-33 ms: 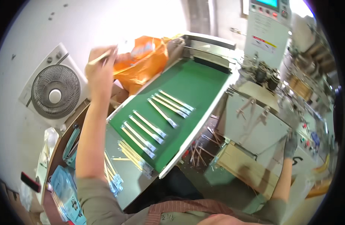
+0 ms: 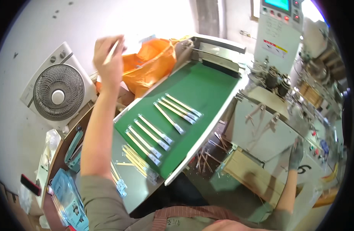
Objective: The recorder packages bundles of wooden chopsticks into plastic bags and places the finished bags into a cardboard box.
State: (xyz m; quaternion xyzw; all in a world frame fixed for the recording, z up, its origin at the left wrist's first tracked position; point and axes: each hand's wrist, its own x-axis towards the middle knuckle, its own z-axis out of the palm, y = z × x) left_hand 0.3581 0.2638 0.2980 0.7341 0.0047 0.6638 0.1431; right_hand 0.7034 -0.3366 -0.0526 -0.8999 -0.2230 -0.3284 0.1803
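My left hand [image 2: 109, 56] is raised above the left side of the orange bag [image 2: 150, 69], its fingers closed around a thin pale stick [image 2: 112, 52]. A small bluish wrapper piece [image 2: 147, 38] shows over the bag's rim; whether it joins the stick I cannot tell. Below and right, several wrapped wooden sticks [image 2: 144, 141] with blue-and-white ends lie in two groups on the green conveyor belt [image 2: 202, 86]. Far to the right, my right hand [image 2: 296, 157], in a grey glove, hangs beside the grey machine cabinet [image 2: 267, 133]. Its fingers are blurred.
A fan [image 2: 58, 92] stands at left. More wrapped sticks [image 2: 136, 159] lie on the grey table [image 2: 140, 194]. Loose sticks litter the floor [image 2: 207, 188] near a cardboard box [image 2: 254, 171]. Blue packages [image 2: 71, 192] and a phone [image 2: 30, 184] are at lower left.
My left hand has risen slightly and shifted right with the stick. The bluish wrapper piece now shows above the bag. The belt's sticks keep their arrangement; the whole view has shifted a little.
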